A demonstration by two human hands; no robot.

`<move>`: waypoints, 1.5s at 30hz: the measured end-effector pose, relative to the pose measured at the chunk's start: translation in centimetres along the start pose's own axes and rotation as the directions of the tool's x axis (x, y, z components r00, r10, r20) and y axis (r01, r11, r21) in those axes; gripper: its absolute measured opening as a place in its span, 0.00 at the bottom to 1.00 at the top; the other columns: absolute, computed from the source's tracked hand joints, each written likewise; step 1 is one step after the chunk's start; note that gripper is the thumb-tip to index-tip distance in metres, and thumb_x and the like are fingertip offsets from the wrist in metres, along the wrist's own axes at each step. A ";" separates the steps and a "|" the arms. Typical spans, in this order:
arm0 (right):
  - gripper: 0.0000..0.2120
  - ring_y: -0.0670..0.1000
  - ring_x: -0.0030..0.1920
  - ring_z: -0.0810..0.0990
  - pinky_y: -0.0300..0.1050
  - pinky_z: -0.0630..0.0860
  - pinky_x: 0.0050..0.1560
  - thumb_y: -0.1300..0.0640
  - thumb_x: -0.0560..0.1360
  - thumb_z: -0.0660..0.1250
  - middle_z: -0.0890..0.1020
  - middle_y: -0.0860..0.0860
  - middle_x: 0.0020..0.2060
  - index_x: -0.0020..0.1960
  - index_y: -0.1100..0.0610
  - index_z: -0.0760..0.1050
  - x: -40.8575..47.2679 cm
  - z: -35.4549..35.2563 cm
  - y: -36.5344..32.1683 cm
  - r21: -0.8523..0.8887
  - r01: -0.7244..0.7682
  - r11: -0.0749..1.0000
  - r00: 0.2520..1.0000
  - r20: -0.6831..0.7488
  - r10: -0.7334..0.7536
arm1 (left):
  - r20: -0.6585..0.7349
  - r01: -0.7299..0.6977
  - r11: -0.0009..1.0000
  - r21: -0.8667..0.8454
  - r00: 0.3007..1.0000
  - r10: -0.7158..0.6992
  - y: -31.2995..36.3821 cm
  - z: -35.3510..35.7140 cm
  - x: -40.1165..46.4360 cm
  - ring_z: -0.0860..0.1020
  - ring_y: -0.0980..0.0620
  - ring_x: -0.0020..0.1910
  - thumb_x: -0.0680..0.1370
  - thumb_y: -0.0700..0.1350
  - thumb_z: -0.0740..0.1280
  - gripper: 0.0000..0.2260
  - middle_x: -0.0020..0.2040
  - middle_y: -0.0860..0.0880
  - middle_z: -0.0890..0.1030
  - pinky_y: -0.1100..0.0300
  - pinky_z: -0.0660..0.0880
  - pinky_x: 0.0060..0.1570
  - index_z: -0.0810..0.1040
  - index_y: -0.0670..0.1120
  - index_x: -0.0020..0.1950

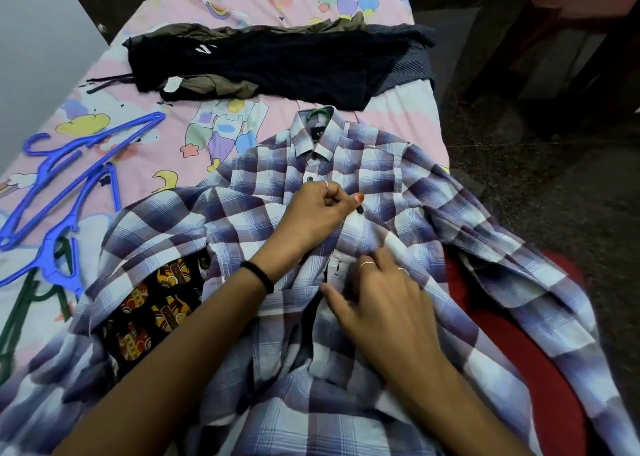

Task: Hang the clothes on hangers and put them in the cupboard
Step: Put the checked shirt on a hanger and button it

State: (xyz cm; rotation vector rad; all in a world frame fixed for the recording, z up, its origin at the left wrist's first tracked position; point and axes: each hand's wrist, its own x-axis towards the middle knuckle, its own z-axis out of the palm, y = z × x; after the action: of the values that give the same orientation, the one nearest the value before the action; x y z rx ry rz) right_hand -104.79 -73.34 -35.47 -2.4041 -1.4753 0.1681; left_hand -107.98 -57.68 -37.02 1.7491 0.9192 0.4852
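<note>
One bed (391, 116) in a pink cartoon sheet fills my view. On it, one checked shirt (381, 165) lies spread before me, a green hanger hook (317, 113) poking from its collar. One heap of dark clothes (277, 61) lies farther back. At least three blue hangers (69, 165) lie to my left, tangled, so the count is unsure. My left hand (318, 213) pinches the shirt's placket by a button, fingers curled. My right hand (377, 303) grips the front edge lower down

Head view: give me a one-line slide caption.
Both hands, left hand and right hand, button a plaid shirt on a green hanger, blue hangers beside.
</note>
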 end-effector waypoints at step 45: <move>0.07 0.57 0.44 0.81 0.42 0.69 0.41 0.60 0.73 0.66 0.82 0.59 0.39 0.37 0.60 0.74 3.8 7.4 4.9 0.299 -0.364 0.882 0.888 0.398 0.232 | 0.332 -0.260 0.381 0.887 0.933 -0.137 -4.4 -4.1 -5.4 0.77 0.43 0.57 0.80 0.48 0.56 0.15 0.60 0.47 0.78 0.54 0.69 0.43 0.72 0.58 0.64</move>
State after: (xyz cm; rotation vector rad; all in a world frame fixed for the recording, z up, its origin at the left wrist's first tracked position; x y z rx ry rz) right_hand -100.80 -70.57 -43.84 -2.3471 -1.0517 0.9090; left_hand -115.76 -58.69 -38.99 2.7968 0.9052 -0.4769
